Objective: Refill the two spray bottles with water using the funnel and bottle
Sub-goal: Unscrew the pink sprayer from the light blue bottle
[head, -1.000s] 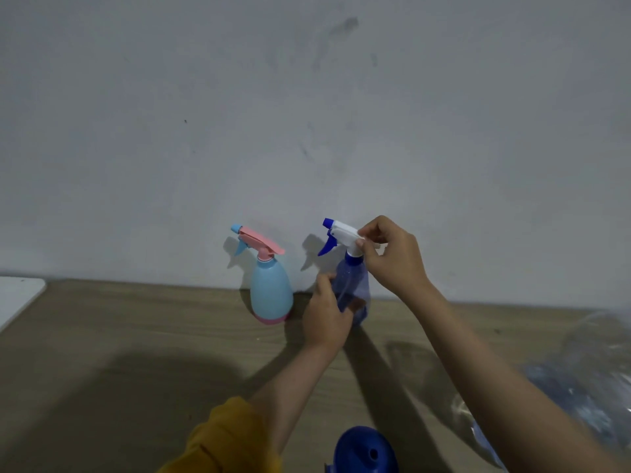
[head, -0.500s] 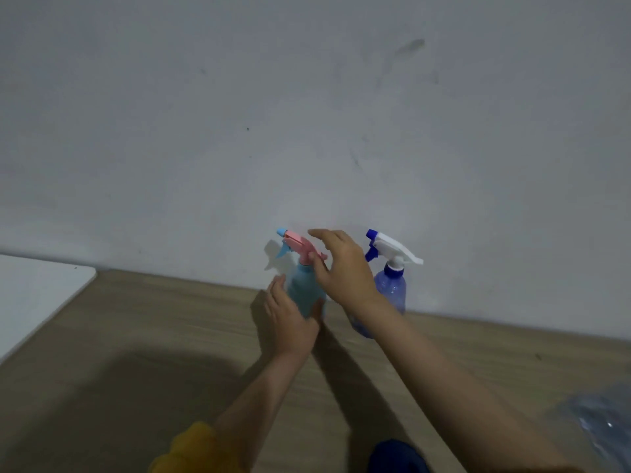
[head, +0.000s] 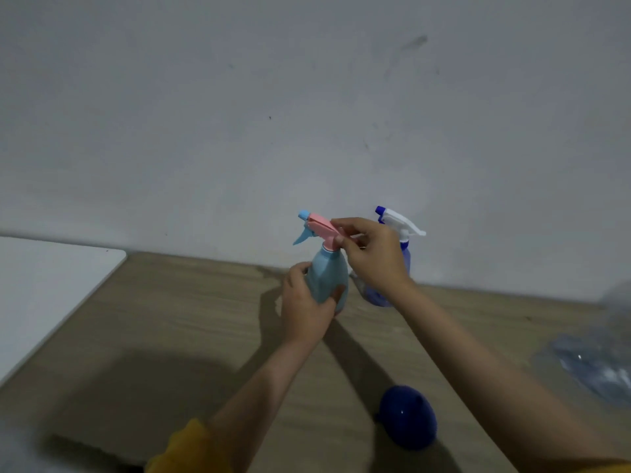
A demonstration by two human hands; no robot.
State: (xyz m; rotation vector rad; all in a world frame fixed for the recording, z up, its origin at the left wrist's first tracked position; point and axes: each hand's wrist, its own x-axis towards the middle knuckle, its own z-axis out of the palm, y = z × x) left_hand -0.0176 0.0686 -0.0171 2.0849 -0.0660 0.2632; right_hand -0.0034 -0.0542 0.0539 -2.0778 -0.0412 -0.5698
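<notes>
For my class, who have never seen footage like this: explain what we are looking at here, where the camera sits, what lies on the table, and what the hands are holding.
There is no machine here. A person wears a camera on the head, so the single view looks forward and down over both arms. The left hand grips the body of a light blue spray bottle with a pink spray head, which the right hand pinches near the neck. Behind the right hand stands a dark blue spray bottle with a white spray head, against the wall. On the wooden table near the person lies a dark blue funnel. At the right edge lies something clear and plastic, too blurred to name. A white surface lies at the far left.
</notes>
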